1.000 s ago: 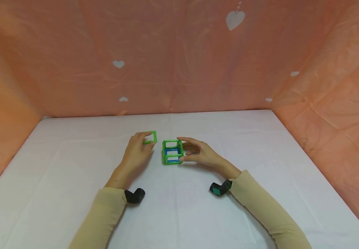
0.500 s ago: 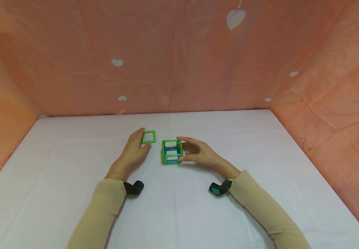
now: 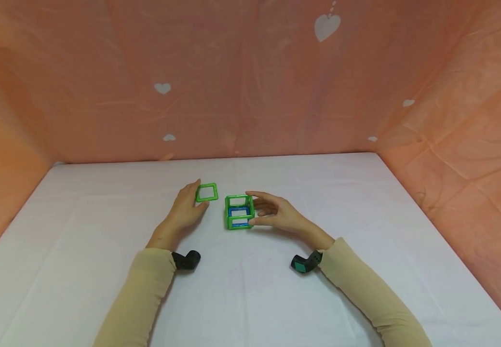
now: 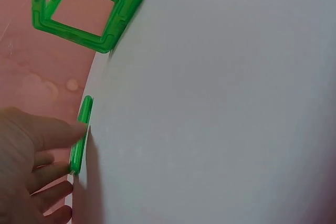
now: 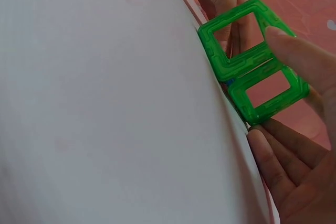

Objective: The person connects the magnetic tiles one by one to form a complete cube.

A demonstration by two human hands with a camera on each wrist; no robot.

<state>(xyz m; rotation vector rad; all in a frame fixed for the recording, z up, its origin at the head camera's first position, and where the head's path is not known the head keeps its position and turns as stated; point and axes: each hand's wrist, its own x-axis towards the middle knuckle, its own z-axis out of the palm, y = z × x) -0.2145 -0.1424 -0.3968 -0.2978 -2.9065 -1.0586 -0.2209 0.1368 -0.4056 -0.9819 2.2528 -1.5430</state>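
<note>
My left hand (image 3: 183, 208) is beside a green square magnetic tile (image 3: 208, 199), which lies on the table left of a small cube. In the left wrist view the tile (image 4: 79, 156) shows edge-on, the thumb overlapping it and the fingers loosely spread beyond. The cube (image 3: 241, 217) is built of green square magnetic tiles, with a blue tile (image 3: 232, 209) low inside and an open top. My right hand (image 3: 284, 214) grips it from the right, thumb at the near corner, index finger at the far one. In the right wrist view the thumb presses the cube's (image 5: 236, 71) green edge.
A white cloth (image 3: 241, 299) covers the table. Behind it and along both sides hangs an orange-pink curtain (image 3: 241, 86) with white hearts. Black wrist cameras (image 3: 187, 260) are worn on both forearms, over beige sleeves (image 3: 135, 294).
My left hand held the green tile one second ago; its fingers have since spread, leaving the tile flat on the table. My right hand stays at the cube.
</note>
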